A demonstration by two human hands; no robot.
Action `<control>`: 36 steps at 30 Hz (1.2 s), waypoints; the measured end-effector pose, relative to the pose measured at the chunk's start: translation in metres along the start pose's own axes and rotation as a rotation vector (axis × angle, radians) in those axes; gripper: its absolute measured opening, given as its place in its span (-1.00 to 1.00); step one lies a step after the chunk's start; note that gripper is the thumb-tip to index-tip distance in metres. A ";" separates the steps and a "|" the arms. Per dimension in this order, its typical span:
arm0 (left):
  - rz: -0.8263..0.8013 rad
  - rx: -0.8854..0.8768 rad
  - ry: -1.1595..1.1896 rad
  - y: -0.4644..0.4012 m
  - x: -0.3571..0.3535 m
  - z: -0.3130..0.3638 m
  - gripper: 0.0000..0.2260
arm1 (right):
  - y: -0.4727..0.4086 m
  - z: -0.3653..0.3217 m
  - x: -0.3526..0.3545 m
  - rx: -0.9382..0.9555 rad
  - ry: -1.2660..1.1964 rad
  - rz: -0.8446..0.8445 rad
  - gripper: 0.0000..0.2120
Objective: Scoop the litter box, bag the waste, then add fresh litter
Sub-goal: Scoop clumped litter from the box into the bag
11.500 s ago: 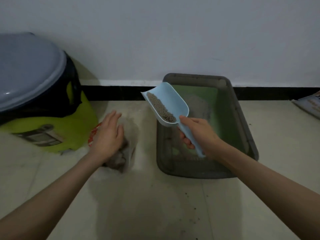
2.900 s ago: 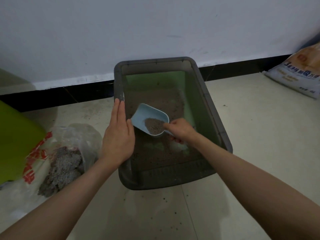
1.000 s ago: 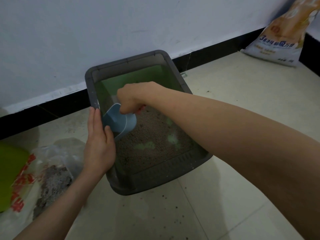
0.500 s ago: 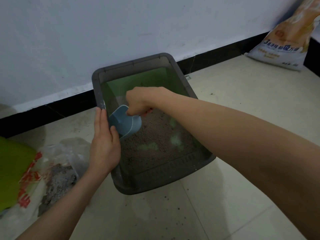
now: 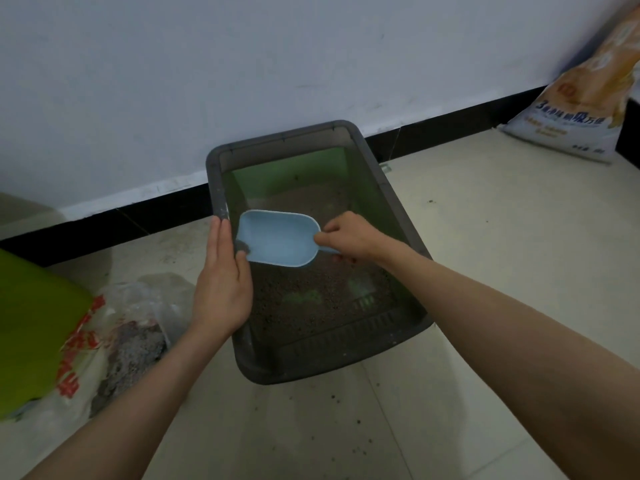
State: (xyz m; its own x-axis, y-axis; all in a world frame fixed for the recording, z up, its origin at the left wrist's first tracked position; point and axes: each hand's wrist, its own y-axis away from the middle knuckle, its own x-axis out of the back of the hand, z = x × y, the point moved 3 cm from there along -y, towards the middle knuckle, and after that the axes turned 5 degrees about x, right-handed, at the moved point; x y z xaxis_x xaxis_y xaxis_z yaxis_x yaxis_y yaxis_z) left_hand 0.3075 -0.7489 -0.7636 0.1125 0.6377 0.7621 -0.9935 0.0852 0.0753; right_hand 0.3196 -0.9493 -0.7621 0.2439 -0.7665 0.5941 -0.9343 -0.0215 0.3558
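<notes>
Floor: pale tile against white wall.
Litter box: grey, on floor.
Scoop: now turned bowl-up over litter; half a second ago tipped down.
My right hand: pinching scoop handle.
My left hand: flat on box's left rim, unmoved.
Waste bag: left of box.

both forearms are bare from the frame's lower edge to the wrists, with no sleeve in view. the left hand and right hand are bare too: no glove, ring, watch or band shows on either.
</notes>
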 end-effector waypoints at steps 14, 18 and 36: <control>-0.188 -0.051 0.057 -0.002 0.041 -0.011 -0.60 | 0.043 -0.033 0.009 0.055 -0.179 0.296 -0.67; -0.152 0.059 -0.053 0.016 0.066 -0.052 -0.59 | 0.059 -0.063 0.004 0.140 -0.162 0.259 -0.66; 0.054 0.434 -0.159 0.117 0.103 -0.202 -0.47 | 0.082 -0.177 -0.126 0.409 0.777 -0.278 -0.74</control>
State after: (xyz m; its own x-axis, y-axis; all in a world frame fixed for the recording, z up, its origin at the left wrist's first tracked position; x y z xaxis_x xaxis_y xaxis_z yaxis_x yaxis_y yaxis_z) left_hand 0.2061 -0.5182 -0.8062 0.0900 0.5040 0.8590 -0.9168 -0.2951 0.2692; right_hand 0.2587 -0.7409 -0.6800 0.4409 -0.0565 0.8958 -0.7992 -0.4789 0.3632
